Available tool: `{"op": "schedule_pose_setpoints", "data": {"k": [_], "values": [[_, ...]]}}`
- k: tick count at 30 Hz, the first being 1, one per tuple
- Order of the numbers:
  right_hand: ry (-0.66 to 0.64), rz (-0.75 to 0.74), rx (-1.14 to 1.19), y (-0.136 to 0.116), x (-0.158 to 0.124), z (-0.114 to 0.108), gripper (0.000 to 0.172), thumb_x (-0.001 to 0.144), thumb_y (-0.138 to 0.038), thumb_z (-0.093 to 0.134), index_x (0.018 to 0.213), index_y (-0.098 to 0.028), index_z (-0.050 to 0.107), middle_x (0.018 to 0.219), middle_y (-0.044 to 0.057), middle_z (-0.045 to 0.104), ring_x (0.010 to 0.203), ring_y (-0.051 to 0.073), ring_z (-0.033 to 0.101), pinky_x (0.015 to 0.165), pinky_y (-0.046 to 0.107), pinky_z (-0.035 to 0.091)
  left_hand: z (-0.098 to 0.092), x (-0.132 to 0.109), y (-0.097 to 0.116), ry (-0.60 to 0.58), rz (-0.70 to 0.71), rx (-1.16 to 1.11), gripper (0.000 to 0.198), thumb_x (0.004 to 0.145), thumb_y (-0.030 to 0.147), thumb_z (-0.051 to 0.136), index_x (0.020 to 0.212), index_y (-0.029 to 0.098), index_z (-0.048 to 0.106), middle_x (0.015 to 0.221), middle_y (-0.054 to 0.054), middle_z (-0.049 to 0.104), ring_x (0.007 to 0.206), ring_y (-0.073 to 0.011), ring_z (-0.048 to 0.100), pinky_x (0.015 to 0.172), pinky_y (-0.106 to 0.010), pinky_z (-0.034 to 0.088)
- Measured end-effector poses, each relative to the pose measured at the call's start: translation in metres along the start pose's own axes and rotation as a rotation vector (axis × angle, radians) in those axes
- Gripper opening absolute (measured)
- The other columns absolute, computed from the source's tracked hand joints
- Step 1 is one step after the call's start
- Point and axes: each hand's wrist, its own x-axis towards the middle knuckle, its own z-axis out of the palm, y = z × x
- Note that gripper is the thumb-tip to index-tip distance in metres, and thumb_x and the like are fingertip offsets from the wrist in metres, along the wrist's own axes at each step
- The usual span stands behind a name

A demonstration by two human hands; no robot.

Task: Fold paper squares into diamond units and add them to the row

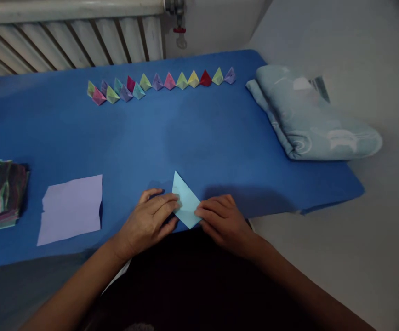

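Observation:
A light blue folded paper lies at the front edge of the blue surface, its long point aimed away from me. My left hand is closed on its left side, with the fingertips on the paper and the thumb near the lower edge. At the right corner, my right hand pinches the same paper with its fingers bent together. To the left of my left hand lies a flat purple sheet with uneven edges.
Several small folded paper pieces stand in a row at the back of the blue cloth. A paper stack lies far left, a folded blanket at right. Behind is a radiator.

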Motion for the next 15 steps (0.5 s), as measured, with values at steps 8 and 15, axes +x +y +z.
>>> {"op": "schedule_pose_setpoints", "data": {"k": [8,15], "values": [[0.069,0.167,-0.032,-0.0040,-0.0046,-0.0022,0.011,0.091,-0.018,0.053,0.091,-0.017,0.064,0.097,0.008,0.067,0.087,0.020,0.059,0.076,0.035,0.039,0.0028,0.0021,-0.0004,0.041,-0.027,0.010,0.013,0.088,0.013,0.056,0.100,0.015,0.060,0.110,-0.010,0.067,0.102,-0.0178,0.063,0.100,-0.044,0.042],[0.038,0.311,0.005,-0.0051,-0.0047,-0.0052,0.011,0.091,-0.022,0.053,0.085,-0.020,0.063,0.102,0.008,0.067,0.094,0.021,0.060,0.081,0.037,0.040,0.0043,0.0040,0.0005,0.023,-0.121,-0.006,0.007,0.090,0.015,0.054,0.093,0.016,0.060,0.110,-0.008,0.066,0.101,-0.0188,0.063,0.100,-0.044,0.040]]}}
